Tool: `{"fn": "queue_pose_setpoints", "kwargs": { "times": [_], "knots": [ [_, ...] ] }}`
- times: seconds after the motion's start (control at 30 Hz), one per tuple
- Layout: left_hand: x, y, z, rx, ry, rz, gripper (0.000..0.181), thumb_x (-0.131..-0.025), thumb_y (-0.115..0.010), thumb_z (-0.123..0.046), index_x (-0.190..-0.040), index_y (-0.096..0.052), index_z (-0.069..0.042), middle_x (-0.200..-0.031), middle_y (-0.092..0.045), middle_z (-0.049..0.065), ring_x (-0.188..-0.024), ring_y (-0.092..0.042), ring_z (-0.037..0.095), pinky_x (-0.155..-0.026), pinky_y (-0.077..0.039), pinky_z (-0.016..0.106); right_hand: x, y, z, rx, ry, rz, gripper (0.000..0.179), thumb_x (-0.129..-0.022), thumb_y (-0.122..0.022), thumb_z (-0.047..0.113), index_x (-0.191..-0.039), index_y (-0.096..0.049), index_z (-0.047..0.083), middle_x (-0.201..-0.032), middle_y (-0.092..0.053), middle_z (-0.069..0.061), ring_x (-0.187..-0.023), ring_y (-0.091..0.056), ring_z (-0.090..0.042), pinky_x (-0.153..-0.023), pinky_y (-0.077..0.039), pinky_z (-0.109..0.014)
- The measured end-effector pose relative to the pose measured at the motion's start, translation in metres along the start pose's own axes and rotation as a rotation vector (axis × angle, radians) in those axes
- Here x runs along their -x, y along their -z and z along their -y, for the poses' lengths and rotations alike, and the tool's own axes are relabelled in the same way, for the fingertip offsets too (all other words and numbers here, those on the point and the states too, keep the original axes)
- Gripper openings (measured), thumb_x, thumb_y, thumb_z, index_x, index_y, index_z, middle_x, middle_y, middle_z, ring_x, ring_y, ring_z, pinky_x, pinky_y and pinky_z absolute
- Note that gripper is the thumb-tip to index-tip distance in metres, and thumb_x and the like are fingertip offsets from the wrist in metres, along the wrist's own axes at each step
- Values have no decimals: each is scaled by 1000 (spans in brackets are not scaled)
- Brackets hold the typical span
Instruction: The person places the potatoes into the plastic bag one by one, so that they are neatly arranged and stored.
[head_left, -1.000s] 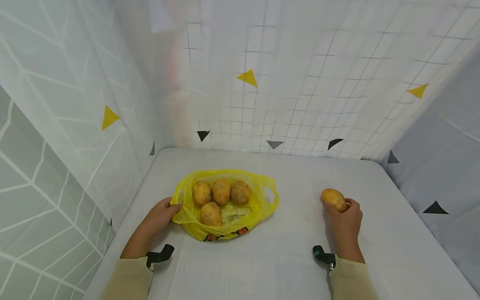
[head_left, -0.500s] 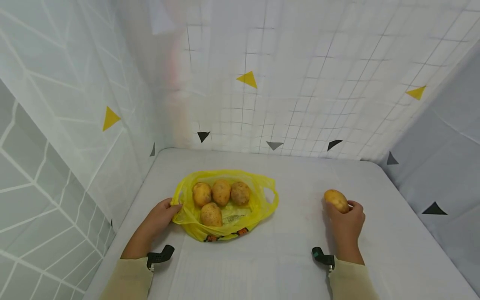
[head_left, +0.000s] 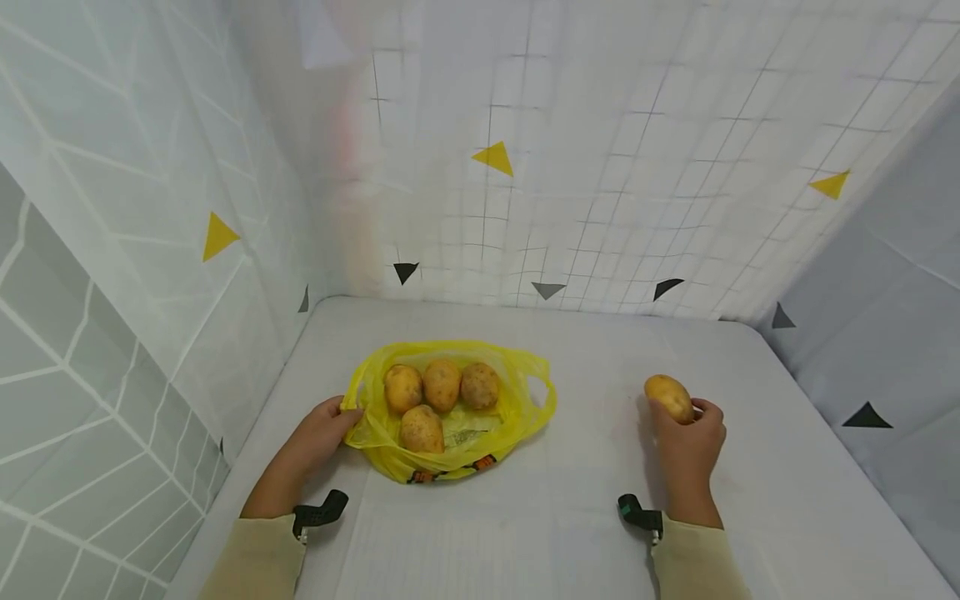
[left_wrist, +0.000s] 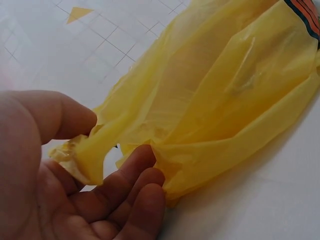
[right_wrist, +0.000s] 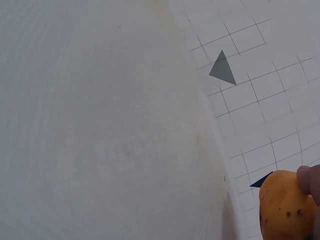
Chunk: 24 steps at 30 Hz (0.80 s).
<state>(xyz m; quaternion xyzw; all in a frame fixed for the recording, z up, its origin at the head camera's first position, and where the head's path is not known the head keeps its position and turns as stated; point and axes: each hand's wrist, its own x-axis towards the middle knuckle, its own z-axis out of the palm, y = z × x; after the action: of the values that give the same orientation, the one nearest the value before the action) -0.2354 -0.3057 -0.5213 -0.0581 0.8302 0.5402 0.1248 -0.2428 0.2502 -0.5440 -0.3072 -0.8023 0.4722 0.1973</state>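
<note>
A yellow plastic bag [head_left: 517, 408] lies spread open on the left half of the table, with several potatoes [head_left: 442, 386] inside it. At the bag's left end my left hand [head_left: 324, 429] pinches one handle; the left wrist view shows the handle [left_wrist: 92, 155] bunched between thumb and fingers. Over on the right side, my right hand [head_left: 692, 446] grips a single potato [head_left: 667, 397] between thumb and fingers, well apart from the bag. Only part of that potato [right_wrist: 285, 207] and a fingertip appear at the corner of the right wrist view.
The table [head_left: 570, 517] has a pale grey cover. Light curtains with grid lines and triangles [head_left: 495, 158] close off the back and both sides. A dark wrist camera [head_left: 321, 508] is strapped at the left sleeve, another wrist camera [head_left: 637, 512] at the right.
My right hand and its potato have shifted slightly right, then slightly back left and up. The left hand and the bag stay in place.
</note>
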Motion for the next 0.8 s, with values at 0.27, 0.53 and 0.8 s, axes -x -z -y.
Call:
{"fn": "queue_pose_setpoints", "kwargs": {
  "times": [0.27,0.53,0.8],
  "knots": [
    [-1,1,0,13,-2,2,37,-108,-54,-34,-129,-60,-4,-101,-60,6,-93,-55,21,-84,-46,33,5,-2,7,-30,-29,14,92,-90,-73,59,-156,-34,7,-151,-40,-19,-131,-45,-33,-105,-43,-50],
    [-2,2,0,28,-8,5,37,-108,-54,-34,-128,-60,-4,-101,-60,5,-93,-55,21,-84,-46,33,13,-8,15,-48,-13,24,93,-88,-76,59,-155,-36,8,-149,-42,-19,-130,-47,-33,-103,-45,-50],
    [-3,2,2,21,1,4,39,-108,-54,-35,-132,-61,-5,-106,-62,6,-96,-56,20,-86,-47,33,21,-10,22,-53,19,16,94,-86,-77,60,-153,-37,8,-148,-43,-18,-127,-48,-31,-98,-47,-46]
  ]
}}
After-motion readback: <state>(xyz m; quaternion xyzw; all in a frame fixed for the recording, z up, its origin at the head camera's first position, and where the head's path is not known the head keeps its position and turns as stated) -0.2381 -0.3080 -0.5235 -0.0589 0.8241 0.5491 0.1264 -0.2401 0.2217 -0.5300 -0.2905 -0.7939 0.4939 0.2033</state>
